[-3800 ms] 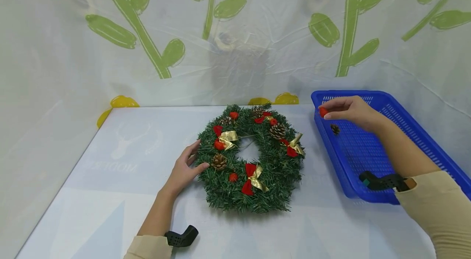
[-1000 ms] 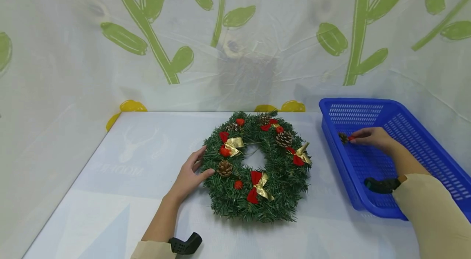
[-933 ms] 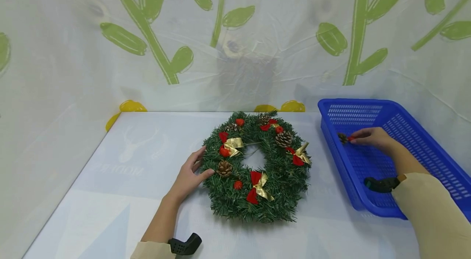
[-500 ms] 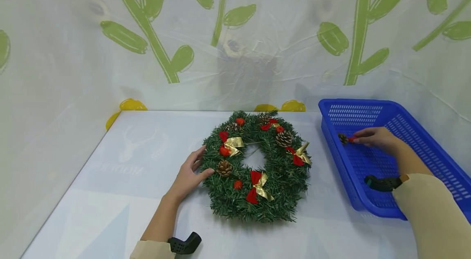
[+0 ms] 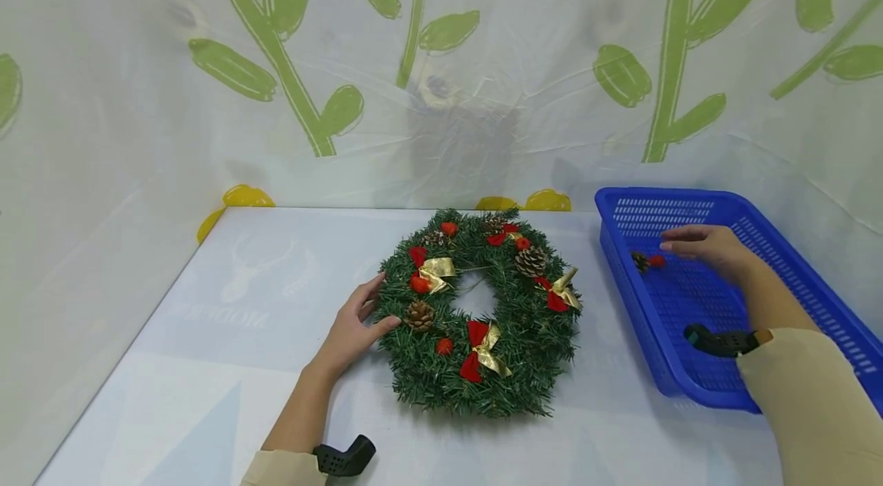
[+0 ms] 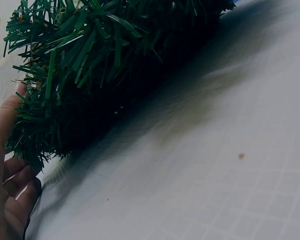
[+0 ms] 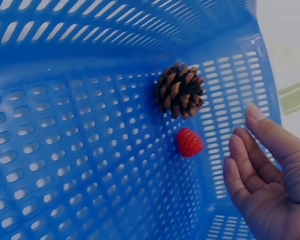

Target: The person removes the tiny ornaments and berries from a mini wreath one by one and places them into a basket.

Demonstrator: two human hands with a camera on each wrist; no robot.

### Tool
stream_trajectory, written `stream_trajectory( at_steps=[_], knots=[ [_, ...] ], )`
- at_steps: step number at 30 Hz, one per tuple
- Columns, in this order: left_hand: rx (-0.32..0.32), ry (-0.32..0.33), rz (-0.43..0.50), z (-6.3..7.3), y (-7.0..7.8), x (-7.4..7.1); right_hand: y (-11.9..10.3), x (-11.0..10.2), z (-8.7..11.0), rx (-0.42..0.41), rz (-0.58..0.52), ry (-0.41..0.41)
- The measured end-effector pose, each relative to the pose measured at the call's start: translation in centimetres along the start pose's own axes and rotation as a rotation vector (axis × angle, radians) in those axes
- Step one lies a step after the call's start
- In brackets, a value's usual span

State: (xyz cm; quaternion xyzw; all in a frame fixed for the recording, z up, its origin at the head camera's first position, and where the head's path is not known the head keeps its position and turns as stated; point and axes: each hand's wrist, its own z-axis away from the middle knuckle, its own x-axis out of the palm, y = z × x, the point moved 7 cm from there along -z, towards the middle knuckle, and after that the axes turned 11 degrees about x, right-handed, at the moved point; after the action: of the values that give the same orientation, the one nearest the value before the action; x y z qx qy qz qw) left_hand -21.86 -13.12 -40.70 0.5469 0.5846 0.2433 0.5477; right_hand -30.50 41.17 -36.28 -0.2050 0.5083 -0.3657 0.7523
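Note:
A green Christmas wreath [image 5: 527,333] lies on the white table, with pine cones, red berries and red-and-gold bows on it. My left hand [image 5: 350,329] grips its left edge; the left wrist view has the thumb and curled fingers about the bristly rim [image 6: 90,65]. Over the blue plastic basket [image 5: 638,333] at the right, my right hand [image 5: 713,248] is held with loose fingers, nothing between them. A red berry [image 7: 189,142] with a bumpy, strawberry-like skin lies in the basket next to a brown pine cone [image 7: 179,91], both apart from the right hand.
The basket has slotted walls and a raised rim [image 5: 662,191]. Behind the table [image 5: 228,371] hangs a white sheet [image 5: 497,110] printed with green stems and yellow flowers. The left side is walled by the same pale sheeting.
The right hand carried the red berry down into the basket, let go of it next to the pine cone, and has risen slightly. The left hand stays on the wreath.

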Motion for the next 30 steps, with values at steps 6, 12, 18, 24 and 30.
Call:
stream_trajectory(
  at_steps=[6, 12, 18, 24, 30],
  knots=[
    [0.007, -0.002, 0.002, 0.1, -0.1, -0.1, -0.7, -0.8, 0.7, -0.006, -0.041, 0.015],
    [0.010, -0.006, 0.003, 0.0, -0.1, 0.0, -1.7, -1.5, 1.5, -0.049, -0.076, 0.034],
    [0.013, -0.009, 0.006, 0.0, -0.1, 0.1, -2.7, -1.8, 2.1, -0.104, -0.214, -0.001],
    [0.013, -0.007, 0.001, 0.0, -0.1, 0.0, -4.3, -1.6, 3.0, -0.161, -0.428, -0.154],
    [0.028, -0.011, 0.001, -0.1, -0.2, 0.0, -6.0, -1.1, 4.3, -0.216, -0.469, -0.214]
  ],
)
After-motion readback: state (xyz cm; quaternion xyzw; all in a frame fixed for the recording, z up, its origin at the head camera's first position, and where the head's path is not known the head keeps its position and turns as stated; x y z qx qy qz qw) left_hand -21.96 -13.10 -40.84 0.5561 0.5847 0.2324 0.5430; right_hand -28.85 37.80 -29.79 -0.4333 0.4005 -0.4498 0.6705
